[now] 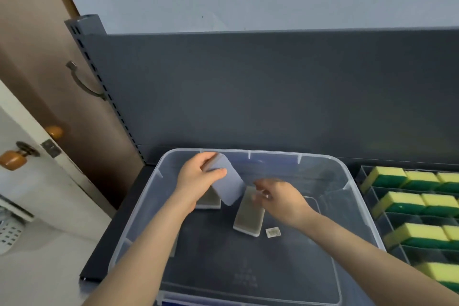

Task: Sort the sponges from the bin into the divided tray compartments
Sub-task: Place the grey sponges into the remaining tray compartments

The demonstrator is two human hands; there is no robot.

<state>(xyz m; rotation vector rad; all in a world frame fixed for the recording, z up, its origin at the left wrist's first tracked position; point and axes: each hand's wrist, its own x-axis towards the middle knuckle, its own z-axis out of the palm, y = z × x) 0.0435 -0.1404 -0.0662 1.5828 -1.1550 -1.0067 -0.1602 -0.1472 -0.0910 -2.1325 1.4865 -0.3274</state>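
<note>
Bin (223, 268): clear plastic, on the dark shelf (111, 238), taking most of its near left corner. Both your forearms reach over the near rim. The floor is mostly bare.

Mid-floor, right of centre: a small square label (273, 232), loose and not a sponge.

Just past it lies a pale flat sponge (249, 216), its long side running toward the far wall. Your right hand (280, 197) is at its far end, with the fingers reaching onto it. They are motion-blurred, so I cannot tell whether the grip has closed.

Left of that, a second flat sponge (210, 200) sits partly under your left wrist.

Your left hand (196, 181) is above it, near the far left corner of the bin. It is clamped on a held sponge stack (229, 184), thumb across the pale face, with the stack tilted down toward the centre.

Divided tray (409, 253): on the right side of the shelf, just beside the bin. Several compartments hold yellow-green sponges (402, 202), and some are empty.

Step, as I read it: you are gathering the last pale sponges from the bin, so the task looks well along.

Next move:
- Get a firm pinch on the loose sponge's edges.
- Lift it clear of the label.
- Add it to the stack or carry it right over the bin wall.
- Pick an empty compartment, not one holding the yellow-green kind.
</note>
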